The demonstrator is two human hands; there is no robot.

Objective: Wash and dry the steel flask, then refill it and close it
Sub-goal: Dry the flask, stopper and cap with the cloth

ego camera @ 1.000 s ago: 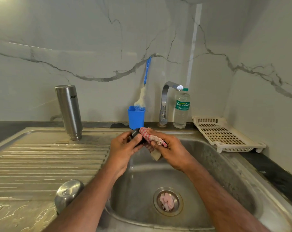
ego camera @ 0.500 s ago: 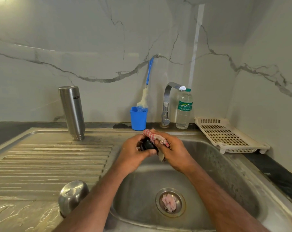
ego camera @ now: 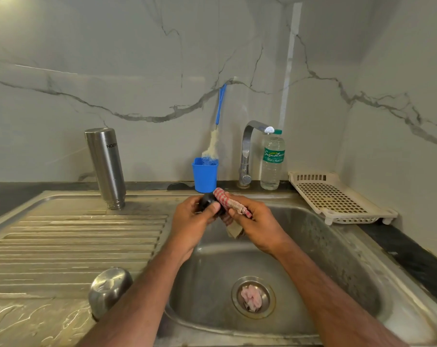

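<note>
Steel sink (ego camera: 357,266) w/ ribbed drainboard at left; steel flask (ego camera: 106,166) upside down on drainboard, well apart from hands. Over basin: left hand (ego camera: 191,222) gripping black stopper (ego camera: 208,201), right hand (ego camera: 256,222) pinching checked cloth (ego camera: 231,205) against it. Steel cap (ego camera: 109,289) on drainboard, near edge.
</note>
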